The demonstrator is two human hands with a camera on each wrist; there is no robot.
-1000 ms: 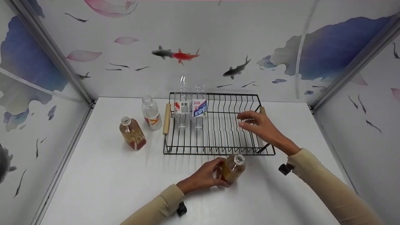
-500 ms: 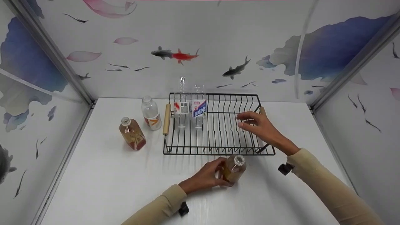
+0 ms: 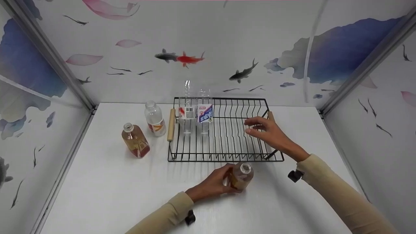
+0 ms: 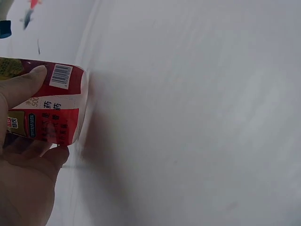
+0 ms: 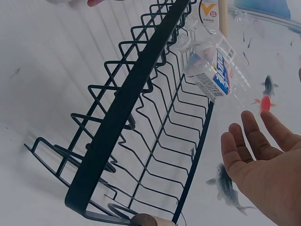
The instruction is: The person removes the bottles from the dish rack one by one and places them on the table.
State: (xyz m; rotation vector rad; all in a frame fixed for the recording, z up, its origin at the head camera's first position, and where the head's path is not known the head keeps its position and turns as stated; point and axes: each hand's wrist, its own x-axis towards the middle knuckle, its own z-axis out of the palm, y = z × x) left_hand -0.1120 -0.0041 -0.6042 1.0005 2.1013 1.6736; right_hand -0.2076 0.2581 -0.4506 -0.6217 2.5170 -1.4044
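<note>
An uncapped amber bottle (image 3: pixel 242 175) stands on the white table (image 3: pixel 107 191), just at six o'clock of a black wire rack (image 3: pixel 224 156). The left hand (image 3: pixel 213 184) grips it. The right hand (image 3: pixel 268 132), fingers relaxed and empty, hovers over the rack's three-o'clock side.

The red label of the amber bottle (image 4: pixel 49 110), held in the left hand (image 4: pixel 23 188), shows a barcode, "500" and two Chinese characters "药". A far clear bottle (image 5: pixel 210 10) bears an orange tick-shaped logo.

The open right hand (image 5: pixel 263 165) hovers beside the black wire rack (image 5: pixel 136 117) holding clear bottles (image 5: pixel 214 66).
</note>
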